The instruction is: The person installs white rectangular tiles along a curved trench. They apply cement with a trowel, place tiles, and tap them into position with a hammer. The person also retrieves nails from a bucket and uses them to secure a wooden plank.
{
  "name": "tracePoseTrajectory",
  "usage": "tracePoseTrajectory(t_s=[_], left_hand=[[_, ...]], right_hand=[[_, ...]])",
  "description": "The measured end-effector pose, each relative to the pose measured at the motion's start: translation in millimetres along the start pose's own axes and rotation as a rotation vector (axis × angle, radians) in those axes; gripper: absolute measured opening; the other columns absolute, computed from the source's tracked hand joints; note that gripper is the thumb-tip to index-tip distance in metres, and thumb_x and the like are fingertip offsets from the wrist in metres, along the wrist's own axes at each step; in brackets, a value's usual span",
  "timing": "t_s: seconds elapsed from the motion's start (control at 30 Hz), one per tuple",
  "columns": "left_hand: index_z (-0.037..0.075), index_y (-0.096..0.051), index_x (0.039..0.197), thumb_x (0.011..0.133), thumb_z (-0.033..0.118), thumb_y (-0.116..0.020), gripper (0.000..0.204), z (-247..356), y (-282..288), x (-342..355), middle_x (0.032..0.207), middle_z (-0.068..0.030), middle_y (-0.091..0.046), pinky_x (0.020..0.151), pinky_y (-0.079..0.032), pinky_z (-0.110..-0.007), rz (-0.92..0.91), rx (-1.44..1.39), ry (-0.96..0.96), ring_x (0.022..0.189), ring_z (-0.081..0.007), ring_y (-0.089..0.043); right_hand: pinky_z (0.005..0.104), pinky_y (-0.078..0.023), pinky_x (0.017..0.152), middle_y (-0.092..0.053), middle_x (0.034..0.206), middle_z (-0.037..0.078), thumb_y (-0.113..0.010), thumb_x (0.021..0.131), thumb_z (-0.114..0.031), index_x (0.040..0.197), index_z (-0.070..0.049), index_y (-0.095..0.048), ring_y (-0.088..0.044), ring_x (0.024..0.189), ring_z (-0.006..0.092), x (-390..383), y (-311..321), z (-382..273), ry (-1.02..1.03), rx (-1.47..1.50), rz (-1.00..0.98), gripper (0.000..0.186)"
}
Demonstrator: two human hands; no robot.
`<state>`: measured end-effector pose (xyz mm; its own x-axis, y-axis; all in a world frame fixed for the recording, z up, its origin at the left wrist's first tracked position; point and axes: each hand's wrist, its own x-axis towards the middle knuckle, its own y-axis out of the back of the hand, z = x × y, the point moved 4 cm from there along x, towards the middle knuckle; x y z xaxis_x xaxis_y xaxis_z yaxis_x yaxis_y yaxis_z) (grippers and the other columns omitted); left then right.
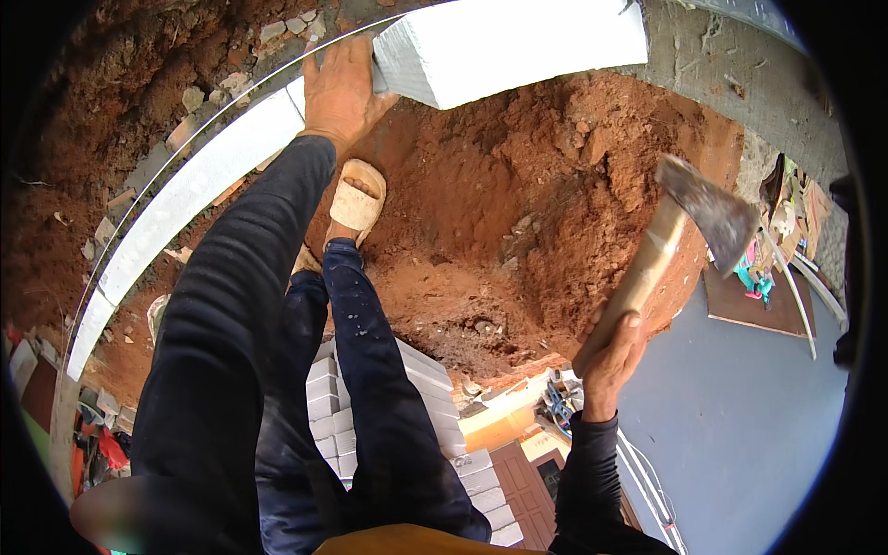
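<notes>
My left hand (340, 92) rests with outstretched fingers on the course of pale blocks (213, 176) at the top, beside the left end of a larger white block (518, 46). A thin line (159, 192) runs along the course and passes by my fingertips. My right hand (610, 356) is closed round the wooden handle of a hatchet (703, 208), held at the right with its dull metal head raised above the red soil (518, 259).
My sandalled foot (356, 199) stands on the soil. Stacked light blocks (425, 398) lie below by a brown door (518, 490). A grey surface (740, 416) at right holds pipes and a board (758, 314). Concrete (731, 74) adjoins the white block.
</notes>
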<state>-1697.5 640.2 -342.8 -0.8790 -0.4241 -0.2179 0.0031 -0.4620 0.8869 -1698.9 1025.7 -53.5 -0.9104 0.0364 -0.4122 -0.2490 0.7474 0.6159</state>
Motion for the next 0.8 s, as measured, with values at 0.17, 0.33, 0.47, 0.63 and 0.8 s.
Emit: tracePoseTrajectory(t_s=[0.17,0.33,0.47,0.63,0.8], left_hand=[[0.009,-0.04,0.16,0.088,0.042,-0.084,0.091,6.6,4.3,1.3,0.153,-0.0145,-0.058,0.133,-0.01,-0.064,-0.072,0.049,0.043,0.149,-0.0321,-0.049],[0.011,-0.042,0.16,0.088,0.046,-0.083,0.089,9.5,5.9,2.7,0.155,-0.0141,-0.056,0.133,-0.007,-0.064,-0.097,0.111,0.09,0.151,-0.0303,-0.047],[0.012,-0.043,0.159,0.088,0.048,-0.082,0.088,8.7,5.9,1.7,0.158,-0.0133,-0.053,0.133,-0.006,-0.064,-0.087,0.078,0.081,0.154,-0.0293,-0.044],[0.013,-0.044,0.157,0.088,0.048,-0.082,0.086,8.4,5.3,-1.1,0.159,-0.0119,-0.051,0.133,-0.007,-0.065,-0.031,0.023,0.072,0.154,-0.0279,-0.042],[0.011,-0.048,0.154,0.085,0.05,-0.082,0.086,6.0,7.8,-2.5,0.155,-0.0127,-0.053,0.133,-0.009,-0.064,-0.013,-0.01,0.017,0.151,-0.0292,-0.045]], right_hand=[[0.0255,-0.046,0.057,-0.061,0.086,0.004,-0.047,0.11,-0.064,0.125,-0.001,-0.06,-0.056,0.067,0.0101,42.0,-64.2,-64.9,0.094,-0.063,-0.218,0.066],[0.0311,-0.046,0.055,-0.059,0.076,0.003,-0.037,0.116,-0.054,0.112,-0.004,-0.058,-0.055,0.062,0.0128,72.8,-91.2,-85.0,0.216,-0.398,-0.265,0.054],[0.0319,-0.048,0.057,-0.057,0.073,0.004,-0.036,0.118,-0.047,0.114,-0.004,-0.06,-0.056,0.062,0.0134,74.9,-87.1,-83.3,0.188,-0.228,-0.201,0.05],[0.0328,-0.045,0.052,-0.057,0.077,0.002,-0.043,0.116,-0.051,0.107,-0.005,-0.055,-0.054,0.06,0.012,74.2,-83.8,-88.0,0.184,-0.411,-0.226,0.048],[0.0345,-0.058,0.061,-0.066,0.089,0.011,-0.066,0.108,-0.043,0.124,-0.005,-0.047,-0.068,0.069,0.0203,14.0,-93.5,-96.4,0.304,-0.27,-0.464,0.045]])
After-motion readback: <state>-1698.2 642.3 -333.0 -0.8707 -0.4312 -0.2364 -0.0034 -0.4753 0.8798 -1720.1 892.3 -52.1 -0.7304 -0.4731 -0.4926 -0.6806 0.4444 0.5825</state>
